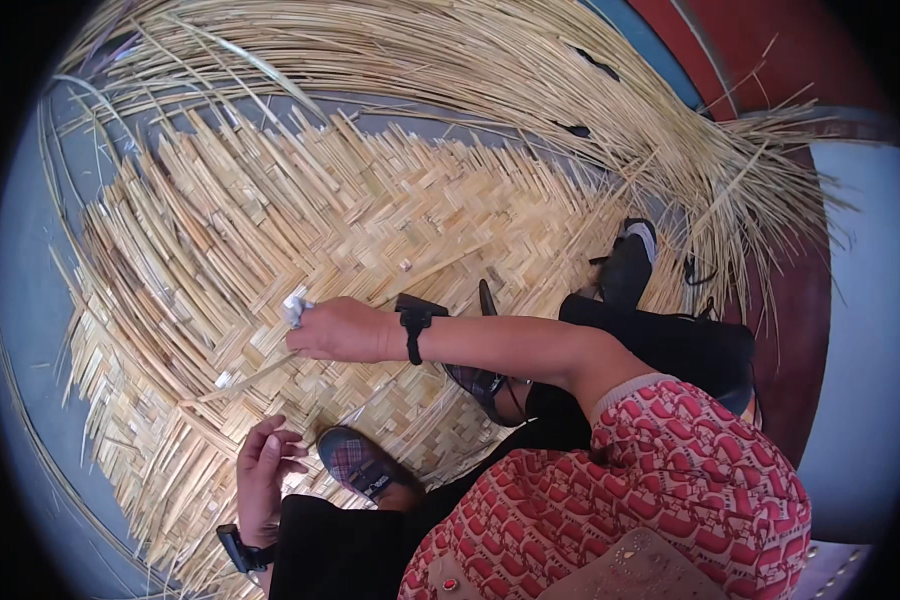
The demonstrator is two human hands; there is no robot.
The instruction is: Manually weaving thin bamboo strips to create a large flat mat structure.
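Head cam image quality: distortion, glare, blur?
Head view: black fisheye rim, pale surface at right has a bowed edge; head view: bright patches on the woven mat, lower middle; head view: left hand and right hand readable, no heavy motion blur.

We see grey-blue floor (30, 290) at nine o'clock. Toward one o'clock we have a teal strip (660, 55), a dark red surface (800, 50) at two, and a pale blue surface (865, 330) at three.

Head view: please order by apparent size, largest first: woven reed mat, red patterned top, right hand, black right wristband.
1. Woven reed mat
2. Red patterned top
3. Right hand
4. Black right wristband
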